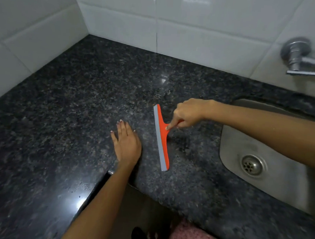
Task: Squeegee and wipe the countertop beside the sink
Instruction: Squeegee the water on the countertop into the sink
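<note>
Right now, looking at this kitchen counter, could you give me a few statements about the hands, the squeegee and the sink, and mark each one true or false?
1. The right hand grips the squeegee by its handle. True.
2. The left hand holds a cloth. False: it rests flat on the counter, fingers straight, holding nothing.
3. The squeegee's blade lies on the counter between the left hand and the sink. True.
4. The squeegee is blue. False: it is orange with a grey blade.
5. Water is running from the tap. False: no stream shows, and the sink's drain is bare.
</note>
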